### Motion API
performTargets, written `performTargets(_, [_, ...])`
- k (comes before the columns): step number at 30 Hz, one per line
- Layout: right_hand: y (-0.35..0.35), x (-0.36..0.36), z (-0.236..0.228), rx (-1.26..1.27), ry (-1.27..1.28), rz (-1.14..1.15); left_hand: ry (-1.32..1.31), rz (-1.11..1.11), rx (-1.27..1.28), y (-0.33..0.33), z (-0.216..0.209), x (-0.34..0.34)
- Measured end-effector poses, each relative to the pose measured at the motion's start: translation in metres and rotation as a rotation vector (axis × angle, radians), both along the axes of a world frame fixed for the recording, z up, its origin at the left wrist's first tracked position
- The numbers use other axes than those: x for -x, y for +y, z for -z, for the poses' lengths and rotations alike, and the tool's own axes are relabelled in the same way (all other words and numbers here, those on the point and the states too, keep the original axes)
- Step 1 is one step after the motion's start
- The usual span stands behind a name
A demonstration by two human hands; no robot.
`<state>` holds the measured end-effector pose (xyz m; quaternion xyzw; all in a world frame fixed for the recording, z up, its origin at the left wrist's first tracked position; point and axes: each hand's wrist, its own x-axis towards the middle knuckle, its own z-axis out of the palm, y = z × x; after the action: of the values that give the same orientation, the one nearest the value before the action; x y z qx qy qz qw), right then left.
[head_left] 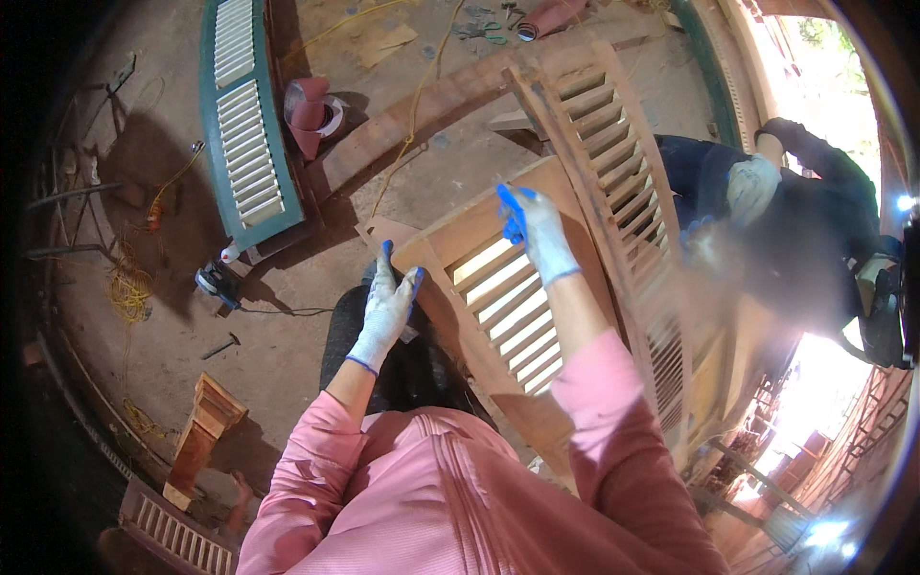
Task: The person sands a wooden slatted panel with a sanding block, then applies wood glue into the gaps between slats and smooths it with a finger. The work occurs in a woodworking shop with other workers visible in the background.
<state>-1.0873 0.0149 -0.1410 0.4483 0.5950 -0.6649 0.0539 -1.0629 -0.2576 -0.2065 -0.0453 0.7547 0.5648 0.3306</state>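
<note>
Both my hands wear white gloves with blue fingertips. My left hand (388, 309) is open, thumb and fingers apart, by the left corner of a bare-wood louvered shutter (439, 331); I cannot tell whether it touches the wood. Over the shutter's upper part is my right hand (541, 230), its fingers curled in together. Whatever they may hold is hidden or too small to make out. The shutter lies tilted in front of me, with light showing between its slats. Just right of it stands a second louvered wooden panel (596, 206).
A gloved co-worker (815, 220) is close on the right, partly blurred. A green shutter with white slats (225, 158) lies at far left beside rolls of reddish sandpaper (307, 117). A power tool (218, 283), a hammer (221, 346) and yellow cords (129, 287) lie on the floor.
</note>
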Motion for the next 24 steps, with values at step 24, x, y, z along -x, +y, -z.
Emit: performTargets(24, [-0.022,-0.166,-0.112,0.721,0.886,0.301,-0.237,0.395,-0.76,0.149,-0.18,0.041])
